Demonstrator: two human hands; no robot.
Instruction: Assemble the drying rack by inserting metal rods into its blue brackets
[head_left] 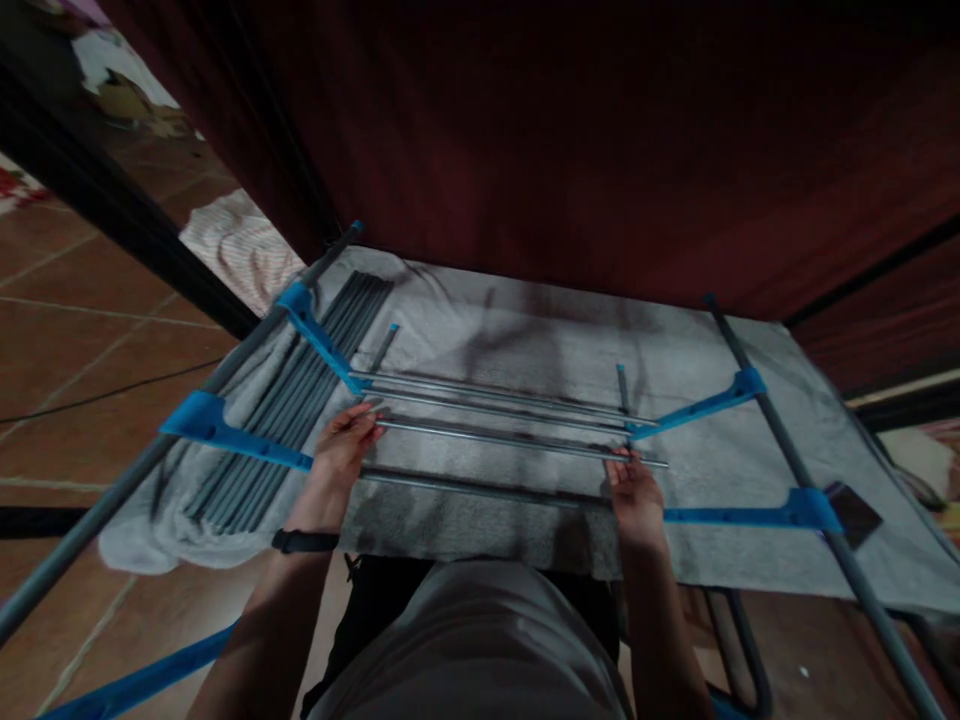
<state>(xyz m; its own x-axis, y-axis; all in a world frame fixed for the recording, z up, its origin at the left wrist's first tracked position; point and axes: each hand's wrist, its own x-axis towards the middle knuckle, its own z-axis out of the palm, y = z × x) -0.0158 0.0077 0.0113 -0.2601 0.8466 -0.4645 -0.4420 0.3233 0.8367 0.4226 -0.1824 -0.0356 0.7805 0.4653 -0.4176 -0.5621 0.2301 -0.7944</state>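
Observation:
A thin metal rod (495,438) lies crosswise before me, with a hand near each end. My left hand (346,440), a dark band at its wrist, grips the rod's left end. Near the other end my right hand (634,492) has its fingers closed around the rod, whose tip sticks out beyond them. Just behind are more thin rods (487,398), stretching between the inner ends of a left blue bracket (322,345) and a right blue bracket (701,405). A thicker grey crossbar (480,488) runs nearer me, between two front blue brackets.
A long grey pole (244,355) at left and another pole (799,460) at right carry the brackets. Several loose grey tubes (300,400) lie on the cloth-covered table (450,310). A dark flat object (851,515) rests at right. A dark red curtain (562,150) hangs behind.

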